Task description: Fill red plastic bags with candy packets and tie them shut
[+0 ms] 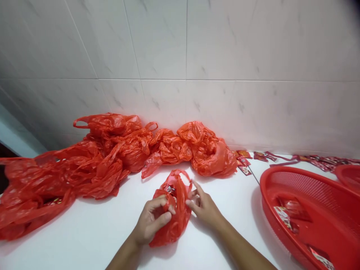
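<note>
A small red plastic bag [176, 210] with wrapped sweets showing inside lies on the white table [92, 232] in front of me. My left hand [152, 221] is closed round the bag's left side, thumb and fingers pinching the plastic. My right hand [202, 206] touches the bag's right edge, its fingers pinching the plastic near the bag's mouth.
A heap of several filled red plastic bags [112, 157] lies along the tiled wall [197, 75] at left and centre. A red mesh basket [309, 187] with a few sweet packets stands at right, a second basket [348, 174] behind it. Loose red packets [281, 156] line the wall.
</note>
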The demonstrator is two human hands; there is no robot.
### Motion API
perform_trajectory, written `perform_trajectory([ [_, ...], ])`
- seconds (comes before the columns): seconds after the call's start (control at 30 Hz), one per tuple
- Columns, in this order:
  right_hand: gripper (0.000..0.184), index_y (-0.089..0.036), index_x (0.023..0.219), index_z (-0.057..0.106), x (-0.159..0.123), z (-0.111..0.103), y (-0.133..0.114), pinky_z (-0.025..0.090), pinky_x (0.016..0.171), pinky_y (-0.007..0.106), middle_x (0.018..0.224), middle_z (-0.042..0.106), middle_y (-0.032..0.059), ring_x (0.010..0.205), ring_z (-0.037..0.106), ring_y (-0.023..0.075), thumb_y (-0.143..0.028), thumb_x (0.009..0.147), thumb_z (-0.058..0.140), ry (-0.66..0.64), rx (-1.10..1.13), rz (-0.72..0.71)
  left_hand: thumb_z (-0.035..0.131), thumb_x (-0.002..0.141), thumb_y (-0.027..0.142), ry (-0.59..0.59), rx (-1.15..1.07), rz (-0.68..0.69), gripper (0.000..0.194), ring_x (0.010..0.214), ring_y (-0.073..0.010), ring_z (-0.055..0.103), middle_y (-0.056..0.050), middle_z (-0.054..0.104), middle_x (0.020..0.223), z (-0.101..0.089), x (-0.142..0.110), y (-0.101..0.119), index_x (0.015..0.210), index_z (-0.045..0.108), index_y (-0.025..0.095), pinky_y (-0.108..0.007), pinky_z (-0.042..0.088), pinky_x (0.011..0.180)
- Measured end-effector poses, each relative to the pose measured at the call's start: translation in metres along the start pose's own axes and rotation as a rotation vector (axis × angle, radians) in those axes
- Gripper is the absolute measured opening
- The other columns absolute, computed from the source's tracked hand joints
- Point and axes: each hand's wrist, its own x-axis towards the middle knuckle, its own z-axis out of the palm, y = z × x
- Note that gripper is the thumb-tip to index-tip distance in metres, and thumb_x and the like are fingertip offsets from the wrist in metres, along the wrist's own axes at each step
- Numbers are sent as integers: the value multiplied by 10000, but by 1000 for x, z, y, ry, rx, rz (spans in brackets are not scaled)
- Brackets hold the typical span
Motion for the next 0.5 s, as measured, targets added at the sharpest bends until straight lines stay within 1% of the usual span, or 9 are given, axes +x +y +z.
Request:
perform_trajectory([
  [0.03, 585, -232, 1500, 572, 2, 2, 0, 514, 714, 305, 1026, 739, 56, 730, 634, 169, -338, 933, 668, -7, -10, 12, 765, 903, 452, 12, 116, 52, 246, 760, -206, 639, -61, 708, 800, -5, 0, 2, 867, 789, 210, -323, 521, 746],
  [0.07, 484, -224, 1419, 636, 4, 2, 0, 506, 719, 302, 948, 732, 39, 745, 641, 178, -305, 941, 630, -10, -18, 25, 766, 900, 446, 61, 228, 100, 226, 774, -212, 642, -61, 717, 805, -12, 0, 3, 883, 804, 224, -331, 525, 771],
  [0.13, 401, -217, 1310, 692, 7, 1, 1, 502, 713, 302, 918, 728, 32, 741, 644, 183, -283, 920, 626, -6, -36, 43, 779, 882, 444, 217, 417, 152, 209, 818, -223, 656, -60, 729, 855, -28, 4, 4, 948, 832, 253, -347, 540, 827],
  [0.2, 448, -210, 1316, 684, 9, -2, 3, 530, 771, 329, 1046, 747, 61, 815, 671, 207, -308, 879, 682, 12, -67, 16, 793, 853, 496, 395, 553, 125, 271, 894, -242, 669, -62, 710, 925, -44, 9, 1, 999, 847, 274, -377, 554, 903],
  [0.27, 562, -214, 1375, 657, 8, -4, 2, 544, 925, 386, 1243, 726, 99, 1022, 691, 262, -332, 832, 746, 10, -106, -57, 797, 808, 588, 525, 649, 28, 381, 987, -279, 670, -68, 666, 990, -56, 14, -5, 1015, 850, 273, -434, 552, 995],
  [0.3, 619, -222, 1411, 639, 7, -4, 1, 527, 1009, 415, 1327, 701, 110, 1137, 673, 287, -331, 815, 767, -7, -121, -96, 808, 770, 629, 561, 690, -36, 448, 1024, -301, 666, -73, 640, 1015, -59, 16, -9, 1026, 845, 263, -471, 543, 1035],
  [0.37, 719, -255, 1487, 594, 2, -4, -4, 478, 1121, 447, 1444, 648, 107, 1299, 618, 313, -296, 794, 778, -64, -149, -152, 856, 675, 654, 555, 743, -165, 608, 1108, -352, 653, -89, 597, 1103, -58, 20, -17, 1119, 817, 241, -539, 524, 1085],
  [0.4, 756, -282, 1521, 569, -1, -4, -7, 465, 1147, 451, 1499, 615, 98, 1336, 603, 314, -261, 791, 763, -92, -170, -167, 894, 624, 629, 502, 750, -221, 714, 1158, -374, 643, -101, 580, 1166, -55, 21, -20, 1208, 785, 234, -559, 517, 1100],
  [0.5, 825, -376, 1556, 542, -14, 0, -20, 483, 1145, 442, 1651, 479, 48, 1330, 630, 298, -118, 780, 653, -185, -247, -205, 1000, 472, 473, 219, 715, -297, 1057, 1215, -389, 636, -121, 561, 1299, -30, 22, -22, 1441, 639, 254, -532, 548, 1070],
])
